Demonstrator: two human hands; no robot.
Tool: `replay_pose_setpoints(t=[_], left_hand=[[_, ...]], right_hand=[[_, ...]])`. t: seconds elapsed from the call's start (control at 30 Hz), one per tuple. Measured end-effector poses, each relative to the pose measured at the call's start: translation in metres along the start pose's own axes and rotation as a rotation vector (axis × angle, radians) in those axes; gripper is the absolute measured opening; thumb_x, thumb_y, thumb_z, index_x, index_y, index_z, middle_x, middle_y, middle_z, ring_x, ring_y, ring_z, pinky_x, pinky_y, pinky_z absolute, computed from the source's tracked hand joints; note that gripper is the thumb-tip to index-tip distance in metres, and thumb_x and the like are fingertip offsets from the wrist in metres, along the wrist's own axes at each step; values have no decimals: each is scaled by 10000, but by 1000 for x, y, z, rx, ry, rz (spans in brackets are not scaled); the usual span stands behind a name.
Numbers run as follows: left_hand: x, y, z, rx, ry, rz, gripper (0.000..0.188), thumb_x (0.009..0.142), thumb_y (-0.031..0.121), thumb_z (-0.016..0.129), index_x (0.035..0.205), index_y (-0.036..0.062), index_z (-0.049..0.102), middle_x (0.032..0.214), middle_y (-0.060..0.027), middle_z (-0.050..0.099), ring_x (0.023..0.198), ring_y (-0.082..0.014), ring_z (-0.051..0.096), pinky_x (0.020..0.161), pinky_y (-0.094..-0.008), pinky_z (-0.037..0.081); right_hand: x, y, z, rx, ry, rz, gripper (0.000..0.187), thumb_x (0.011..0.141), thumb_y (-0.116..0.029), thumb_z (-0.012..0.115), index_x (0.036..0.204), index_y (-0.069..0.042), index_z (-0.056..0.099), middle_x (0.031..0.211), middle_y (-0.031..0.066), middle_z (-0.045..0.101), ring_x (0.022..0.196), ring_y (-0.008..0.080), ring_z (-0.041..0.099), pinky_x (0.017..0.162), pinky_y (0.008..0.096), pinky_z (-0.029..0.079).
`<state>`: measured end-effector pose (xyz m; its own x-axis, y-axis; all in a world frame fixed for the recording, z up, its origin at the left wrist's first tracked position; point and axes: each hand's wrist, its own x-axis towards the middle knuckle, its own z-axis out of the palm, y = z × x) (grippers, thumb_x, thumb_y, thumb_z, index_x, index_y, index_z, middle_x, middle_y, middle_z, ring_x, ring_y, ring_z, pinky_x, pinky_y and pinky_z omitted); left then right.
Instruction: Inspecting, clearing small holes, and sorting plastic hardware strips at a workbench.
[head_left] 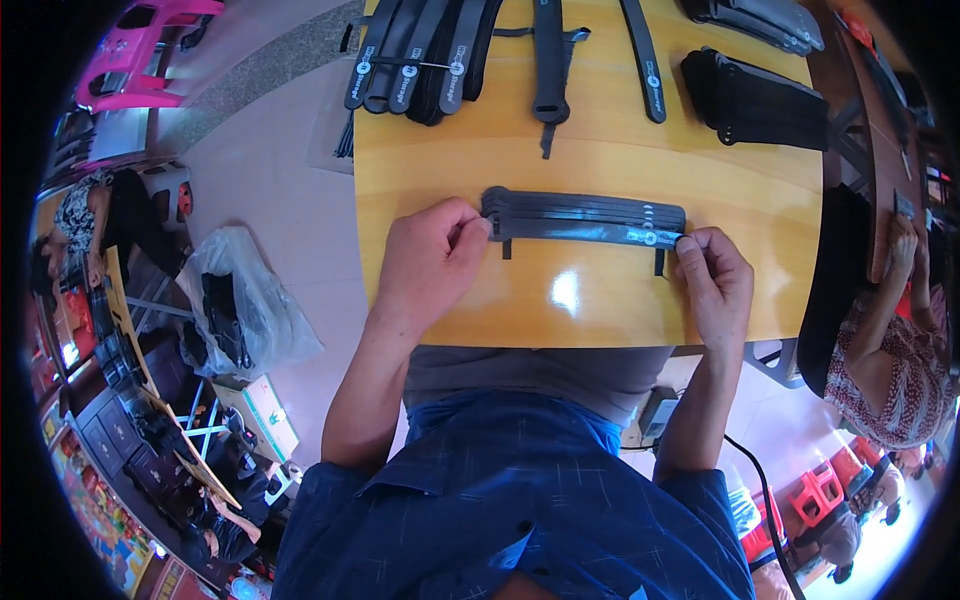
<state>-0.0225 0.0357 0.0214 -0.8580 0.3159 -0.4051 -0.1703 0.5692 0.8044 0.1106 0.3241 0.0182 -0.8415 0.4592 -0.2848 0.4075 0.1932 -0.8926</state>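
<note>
On my feed, left hand (440,258): thumb and forefinger pinching the left end of a dark strap stack (585,215), other fingers curled in. Right hand (717,275): thumb and forefinger closed on the near right corner of the same stack, remaining fingers bent behind. So the stack lies crosswise between the two pinches, flat straps overlapped like a fan, the nearest one glossy with white print close to the right fingertips. Short dark tabs (507,249) poke out on its near side — one just beside the left fingers, one just beside the right.

All this I have over a yellow wooden table (460,170). Beyond the left fingers, near the far edge: a strap bundle (410,70) with a thin band across it. Beyond the middle, between both hands, a narrow bundle (548,70); beyond the right fingers, a single strap (645,70), then a dark pile (755,100) further right. Well left of the left fingers, off the table, I get a clear plastic bag (235,300) — dark contents, details unclear.
</note>
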Motion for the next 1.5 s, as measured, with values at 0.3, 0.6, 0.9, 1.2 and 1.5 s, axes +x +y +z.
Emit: replay_pose_setpoints(t=[0.3, 0.6, 0.9, 1.2, 1.5], left_hand=[[0, -2, -1, 2, -13, 44, 144, 1008, 102, 644, 901, 9, 672, 643, -5, 600, 532, -54, 540, 461, -240, 420], [0, 0, 0, 21, -9, 58, 158, 1010, 101, 644, 885, 6, 661, 631, -3, 590, 519, -52, 528, 455, -244, 409], [1, -2, -1, -4, 7, -12, 121, 952, 94, 693, 884, -6, 688, 618, -79, 608, 553, -111, 525, 551, -296, 435], [1, 2, 1, 47, 23, 13, 134, 955, 95, 695, 866, -5, 677, 613, -64, 606, 541, -102, 507, 537, -298, 424], [1, 2, 0, 70, 40, -2, 145, 944, 115, 695, 872, -10, 693, 643, -98, 641, 555, -140, 564, 569, -307, 460]], right_hand=[[2, -3, 8, -84, 84, -37, 159, 1013, -122, 684, 911, -1, 667, 673, -35, 576, 618, 36, 487, 577, 221, 412], [2, -8, 9, -160, 120, -28, 158, 1002, -126, 691, 910, 1, 678, 643, -11, 589, 592, 54, 505, 567, 238, 431], [2, -4, 11, -151, 138, -37, 156, 988, -128, 698, 894, -4, 688, 633, 18, 619, 578, 63, 530, 557, 255, 444], [2, -6, 9, -210, 147, -55, 153, 972, -134, 707, 888, -6, 695, 613, 38, 635, 548, 84, 554, 543, 268, 450], [3, -6, 13, -251, 167, -60, 154, 960, -143, 715, 882, -11, 698, 618, 51, 643, 545, 99, 560, 551, 281, 464]])
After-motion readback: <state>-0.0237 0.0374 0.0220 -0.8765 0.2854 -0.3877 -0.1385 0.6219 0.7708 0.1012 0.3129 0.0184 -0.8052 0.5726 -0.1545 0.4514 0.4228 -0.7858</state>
